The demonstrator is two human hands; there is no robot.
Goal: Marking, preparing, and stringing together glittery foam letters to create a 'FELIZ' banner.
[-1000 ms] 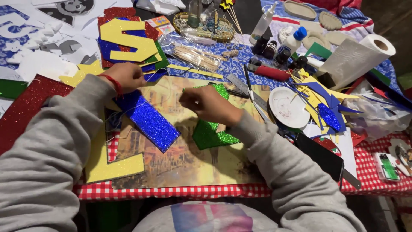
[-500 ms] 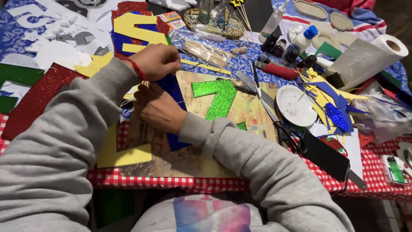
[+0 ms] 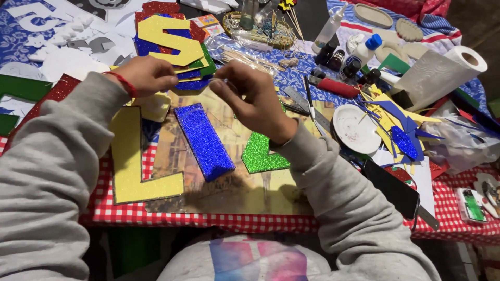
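Head view: 2 hands (image 3: 148, 75) (image 3: 255, 99), 1 blue strip (image 3: 204, 140)

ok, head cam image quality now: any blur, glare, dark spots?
Head view: mostly sharp; slight softness on the left hand and right hand. Sparkle glare on the blue glitter strip. Top right corner and the area under the table edge fall dark. Wide-angle bending at the edges.
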